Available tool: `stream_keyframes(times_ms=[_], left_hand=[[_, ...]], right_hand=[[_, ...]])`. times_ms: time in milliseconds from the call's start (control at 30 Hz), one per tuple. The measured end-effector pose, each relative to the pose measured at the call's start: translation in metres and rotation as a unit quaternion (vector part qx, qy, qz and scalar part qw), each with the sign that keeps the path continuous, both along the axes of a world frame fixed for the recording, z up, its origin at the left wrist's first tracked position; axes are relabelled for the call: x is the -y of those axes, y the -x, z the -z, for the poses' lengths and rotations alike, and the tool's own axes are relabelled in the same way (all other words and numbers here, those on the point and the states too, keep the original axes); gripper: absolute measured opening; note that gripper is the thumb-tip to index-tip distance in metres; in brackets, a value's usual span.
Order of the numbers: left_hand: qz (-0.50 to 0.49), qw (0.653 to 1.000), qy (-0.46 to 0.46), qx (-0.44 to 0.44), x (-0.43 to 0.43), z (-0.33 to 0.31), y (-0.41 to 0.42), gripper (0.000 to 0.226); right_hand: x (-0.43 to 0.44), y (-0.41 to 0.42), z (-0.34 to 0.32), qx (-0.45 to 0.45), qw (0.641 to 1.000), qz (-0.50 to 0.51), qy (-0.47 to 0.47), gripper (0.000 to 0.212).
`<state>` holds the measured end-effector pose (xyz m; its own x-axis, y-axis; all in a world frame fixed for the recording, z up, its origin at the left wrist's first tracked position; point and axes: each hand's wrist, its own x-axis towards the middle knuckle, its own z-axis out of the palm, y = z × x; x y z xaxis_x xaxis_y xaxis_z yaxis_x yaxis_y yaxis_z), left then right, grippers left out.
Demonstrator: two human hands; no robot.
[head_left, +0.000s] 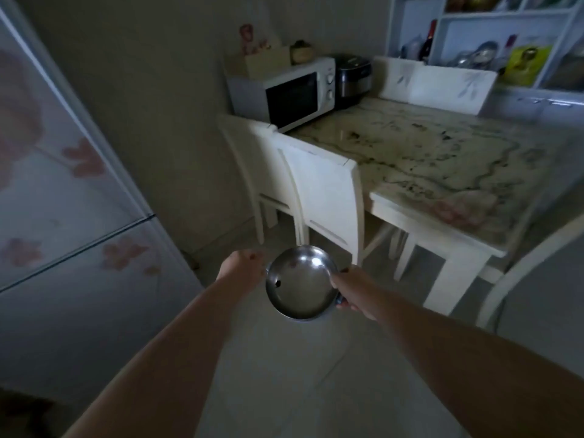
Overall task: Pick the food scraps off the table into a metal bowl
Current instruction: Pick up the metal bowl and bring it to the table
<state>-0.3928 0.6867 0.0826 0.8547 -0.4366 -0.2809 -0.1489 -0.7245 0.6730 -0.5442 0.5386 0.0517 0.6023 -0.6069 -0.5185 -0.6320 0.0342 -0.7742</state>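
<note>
A shiny metal bowl [300,284] hangs over the floor in front of me, with one small dark speck inside near its left wall. My right hand [349,290] grips its right rim. My left hand [241,263] is at the bowl's left rim, fingers curled, and the grip itself is hidden behind the rim. The marble-patterned table [442,159] stands ahead to the right, with small dark bits [354,135] scattered on its top; the blur keeps me from telling scraps from pattern.
A fridge with a flower print [63,200] fills the left. White chairs [322,197] are pushed in at the table's near side. A microwave [284,93] and a rice cooker [352,79] stand at the table's far-left end. Shelves [493,42] line the back wall.
</note>
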Motion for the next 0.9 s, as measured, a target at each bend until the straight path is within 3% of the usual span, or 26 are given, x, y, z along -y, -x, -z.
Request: stream_keyframes(times_ms=[433, 567, 733, 900], left_hand=[[0.179, 0.982, 0.038, 0.033, 0.271, -0.026, 0.016, 0.032], [0.244, 0.968, 0.043, 0.046, 0.328, -0.023, 0.01, 0.028], [0.317, 0.947, 0.051, 0.005, 0.399, -0.013, 0.009, 0.019], [0.388, 0.921, -0.013, 0.026, 0.446, 0.004, 0.029, 0.035]], right_hand=[[0.212, 0.034, -0.014, -0.008, 0.978, 0.209, -0.003, 0.014], [0.258, 0.05, -0.003, 0.007, 0.951, 0.308, -0.02, 0.007], [0.299, 0.078, 0.002, 0.029, 0.902, 0.428, -0.043, 0.022], [0.32, 0.097, 0.013, 0.034, 0.86, 0.505, -0.067, 0.032]])
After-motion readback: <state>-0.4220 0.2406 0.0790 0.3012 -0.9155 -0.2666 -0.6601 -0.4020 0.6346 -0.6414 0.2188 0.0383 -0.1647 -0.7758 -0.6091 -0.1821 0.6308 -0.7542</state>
